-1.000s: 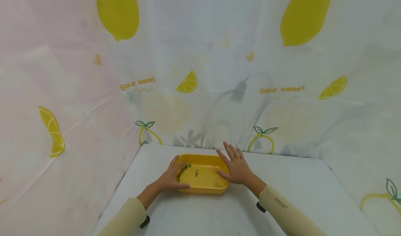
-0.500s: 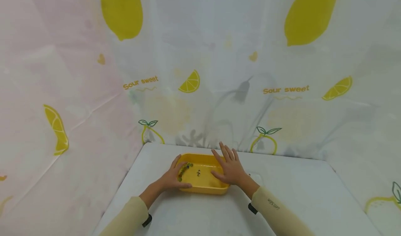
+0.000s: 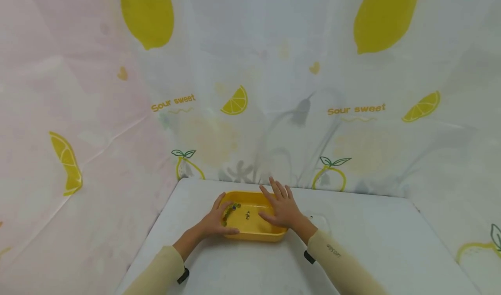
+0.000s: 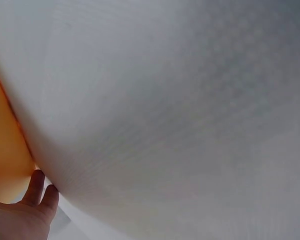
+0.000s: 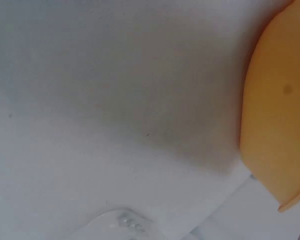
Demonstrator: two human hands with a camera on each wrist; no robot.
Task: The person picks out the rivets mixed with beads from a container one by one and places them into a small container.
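Note:
A yellow plastic tray (image 3: 256, 236) sits on the white table. Small round green, amber and blue beads (image 3: 227, 216) line its left inner side. Near the middle of its floor lies a little cluster of dark, shiny pieces (image 3: 247, 216), too small to identify. My left hand (image 3: 213, 222) holds the tray's left end, thumb along the near rim and fingers round the far-left corner. In the left wrist view, two fingers (image 4: 49, 200) show beside the tray's outer wall. Over the right end, my right hand (image 3: 285, 209) is spread, its thumb reaching above the tray's inside.
A clear plastic container (image 3: 321, 222) stands just right of the tray, partly behind the right wrist. In the right wrist view its rounded edge and small shiny bits (image 5: 130, 222) show. Lemon-printed cloth (image 3: 274, 125) rises behind the table and at both sides.
My right hand has shifted left, farther over the tray's right end, uncovering more of the clear container. The left hand stays at the left end.

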